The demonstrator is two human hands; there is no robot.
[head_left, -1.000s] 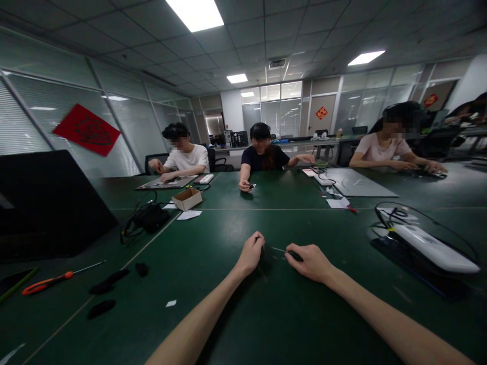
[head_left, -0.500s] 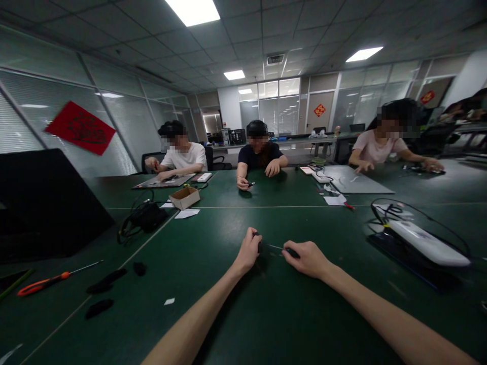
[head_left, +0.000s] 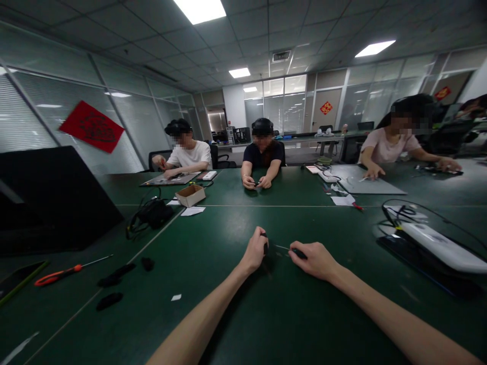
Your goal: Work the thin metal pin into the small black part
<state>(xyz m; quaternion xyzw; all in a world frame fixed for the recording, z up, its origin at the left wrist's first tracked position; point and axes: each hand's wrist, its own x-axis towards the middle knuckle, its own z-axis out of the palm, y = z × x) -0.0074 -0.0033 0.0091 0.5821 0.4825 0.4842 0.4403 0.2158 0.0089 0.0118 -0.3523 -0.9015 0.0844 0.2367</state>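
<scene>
Right, here's my left hand [head_left: 254,253], fingers pinched tight around a small dark object [head_left: 265,245], too small for me to make out clearly. My right hand [head_left: 314,261] is pinching a small black piece [head_left: 299,254] between thumb and forefinger, and a thin silver metal wire [head_left: 283,248] pokes out of it toward my left hand. The two hands sit close together, not touching, low over the dark green worktop [head_left: 228,324].

Out to my left, there's an orange-handled screwdriver with a slim steel shaft [head_left: 57,276], lying beside some soft black strips [head_left: 116,275] and near a tiny white paper scrap [head_left: 176,297]. Over on my right, a long, rounded white plastic device [head_left: 441,255] rests on a flat dark panel [head_left: 418,266], with a thin black cable [head_left: 403,213] looping behind it.

Further up the worktop, a small open cardboard box [head_left: 185,195] sits near a black bag tangled with cables [head_left: 152,215]. Straight across, a co-worker in a dark navy top [head_left: 262,157] has both hands together at something small. To that side, a co-worker in a white T-shirt [head_left: 188,157] works over a flat board, and a co-worker in a pale pink top [head_left: 388,149] has one hand on a large grey sheet [head_left: 367,186].
</scene>
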